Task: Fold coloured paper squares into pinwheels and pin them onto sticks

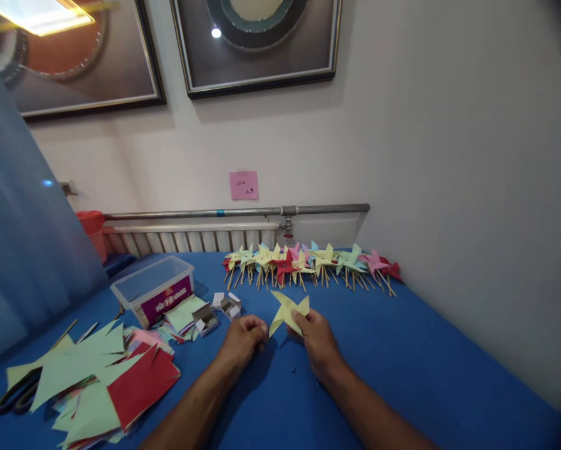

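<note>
Two bare forearms reach up from the bottom centre of the frame over a blue tablecloth (402,362). Far to the lower left, black scissors (15,394) lie partly under a loose heap of cut paper (97,381) in pale green, red and other colours, so plenty of stock is left. Just above and right of that heap stands a clear plastic box (152,289), with more coloured squares and a few small open boxes (226,306) beside it. Toward the middle, the left hand (242,340) rests on the cloth with its fingers curled nearly closed; whether they pinch something small I cannot tell. Just right of it, the right hand (318,340) grips a yellow pinwheel (288,310) by its lower edge between thumb and fingertips, holding it just above the cloth at the centre of the frame; no stick shows on it, so it looks unfinished. A tiny dark speck, perhaps a pin, lies on the cloth between the wrists. Behind, from the middle to the right along the wall, a long row of finished pinwheels (308,262) on wooden sticks is laid out, which suggests the work is well advanced.
</note>
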`<state>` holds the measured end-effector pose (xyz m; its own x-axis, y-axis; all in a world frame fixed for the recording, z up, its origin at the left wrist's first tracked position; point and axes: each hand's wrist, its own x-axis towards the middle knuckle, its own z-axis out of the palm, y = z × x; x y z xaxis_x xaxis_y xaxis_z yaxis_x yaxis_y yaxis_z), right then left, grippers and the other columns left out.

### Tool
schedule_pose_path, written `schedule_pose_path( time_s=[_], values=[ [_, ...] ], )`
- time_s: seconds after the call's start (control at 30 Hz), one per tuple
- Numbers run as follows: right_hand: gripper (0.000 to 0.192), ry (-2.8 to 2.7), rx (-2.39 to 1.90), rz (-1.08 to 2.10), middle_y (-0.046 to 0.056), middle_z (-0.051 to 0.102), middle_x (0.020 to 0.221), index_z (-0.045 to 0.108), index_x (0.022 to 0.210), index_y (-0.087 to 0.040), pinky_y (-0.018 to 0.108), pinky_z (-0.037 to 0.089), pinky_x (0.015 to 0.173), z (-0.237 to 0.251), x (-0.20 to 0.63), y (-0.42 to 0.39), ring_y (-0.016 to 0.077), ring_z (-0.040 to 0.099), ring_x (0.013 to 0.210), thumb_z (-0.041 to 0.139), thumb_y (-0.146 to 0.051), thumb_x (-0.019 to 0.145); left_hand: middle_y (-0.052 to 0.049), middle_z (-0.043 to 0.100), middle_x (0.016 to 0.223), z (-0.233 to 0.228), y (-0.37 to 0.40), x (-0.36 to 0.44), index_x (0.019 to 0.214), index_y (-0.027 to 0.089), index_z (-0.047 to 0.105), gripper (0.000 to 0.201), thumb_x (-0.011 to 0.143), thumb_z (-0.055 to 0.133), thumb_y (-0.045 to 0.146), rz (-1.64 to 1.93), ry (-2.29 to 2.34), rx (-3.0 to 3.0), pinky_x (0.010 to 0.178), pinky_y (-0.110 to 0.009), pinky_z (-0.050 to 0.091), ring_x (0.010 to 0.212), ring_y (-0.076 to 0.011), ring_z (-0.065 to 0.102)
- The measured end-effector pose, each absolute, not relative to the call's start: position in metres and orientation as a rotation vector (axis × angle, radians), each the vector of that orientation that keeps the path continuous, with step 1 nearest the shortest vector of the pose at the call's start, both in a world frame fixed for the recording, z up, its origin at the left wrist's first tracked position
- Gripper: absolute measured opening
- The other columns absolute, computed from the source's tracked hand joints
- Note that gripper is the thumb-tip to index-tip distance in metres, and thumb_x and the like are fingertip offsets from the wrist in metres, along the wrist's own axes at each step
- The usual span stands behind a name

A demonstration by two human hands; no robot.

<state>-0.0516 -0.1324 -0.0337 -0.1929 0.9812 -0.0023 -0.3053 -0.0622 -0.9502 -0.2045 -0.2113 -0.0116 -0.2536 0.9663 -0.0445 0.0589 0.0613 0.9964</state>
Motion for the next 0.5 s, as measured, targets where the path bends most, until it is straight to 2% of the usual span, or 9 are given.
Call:
schedule_pose_path(
  time_s=[0.1,0.23,0.37,0.5],
  values=[
    [0.035,-1.064,-0.902,1.501,0.005,0.078,0.082,0.074,0.087,-0.019,0.032,0.057,0.068,-0.033,-0.05,-0.131,0.0226,0.07,0.071,0.081,-0.047,0.068,0.002,0.062,0.06,-0.017,-0.218,-0.198,0.066,0.019,0.066,0.012,0.075,0.061,0.027,1.084,1.55,1.544,0.058,-0.025,0.035,0.058,-0.0135,0.053],
    [0.034,-1.066,-0.901,1.507,0.005,0.077,0.079,0.074,0.086,-0.018,0.032,0.058,0.067,-0.034,-0.051,-0.133,0.0222,0.07,0.069,0.081,-0.045,0.068,-0.004,0.075,0.086,-0.018,-0.228,-0.178,0.079,0.021,0.076,0.021,0.082,0.055,0.019,0.911,1.664,1.984,0.077,-0.029,0.043,0.083,-0.0198,0.066],
    [0.031,-1.066,-0.905,1.497,0.005,0.077,0.077,0.074,0.084,-0.019,0.031,0.057,0.064,-0.037,-0.054,-0.132,0.021,0.069,0.066,0.08,-0.044,0.068,-0.005,0.076,0.091,-0.018,-0.231,-0.169,0.085,0.023,0.079,0.022,0.082,0.058,0.019,0.846,1.699,2.044,0.078,-0.03,0.046,0.085,-0.021,0.068],
    [0.027,-1.077,-0.918,1.489,0.004,0.076,0.074,0.073,0.08,-0.019,0.03,0.056,0.062,-0.04,-0.056,-0.131,0.0197,0.068,0.063,0.08,-0.042,0.067,-0.004,0.075,0.088,-0.022,-0.229,-0.17,0.083,0.025,0.079,0.025,0.078,0.058,0.012,0.832,1.663,2.094,0.076,-0.028,0.046,0.083,-0.0195,0.068]
  ],
)
